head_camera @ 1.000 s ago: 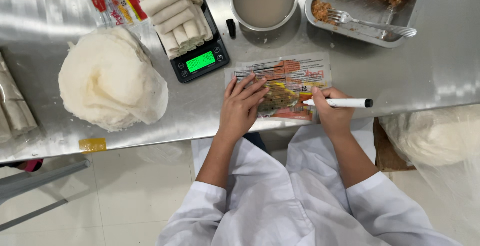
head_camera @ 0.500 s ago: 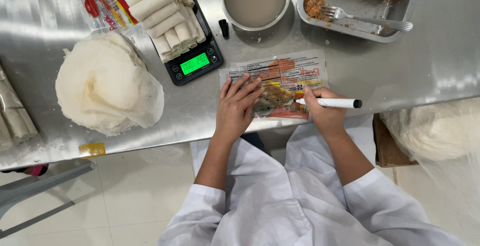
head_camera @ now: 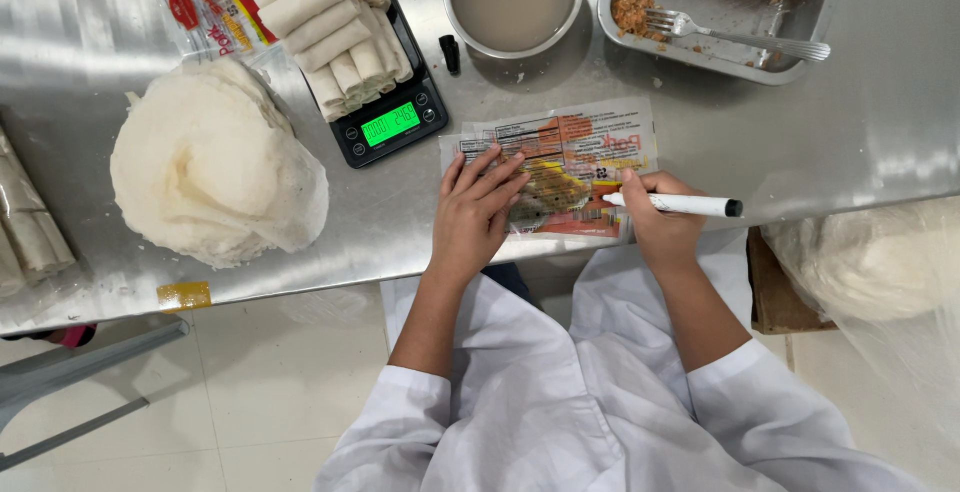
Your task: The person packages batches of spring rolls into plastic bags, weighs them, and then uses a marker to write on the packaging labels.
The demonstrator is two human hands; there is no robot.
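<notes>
Since the earlier frame, little has shifted. In the head view we find the left hand [head_camera: 478,214] pressed flat, fingers spread, on the printed packet [head_camera: 572,167] at the table [head_camera: 880,132] edge. The right hand [head_camera: 655,224] grips a white marker [head_camera: 672,204] over it. We judge the glossy packet could slip and smear the mark.

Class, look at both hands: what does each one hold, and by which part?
The right hand grips a white marker near its tip end. The left hand holds nothing; it presses flat on the printed plastic bag.

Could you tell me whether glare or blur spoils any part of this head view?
Head view: mostly sharp; bright glare streaks the steel table; print on the flat printed bag under the left hand is smudged; right hand with white marker reads clearly.
</notes>
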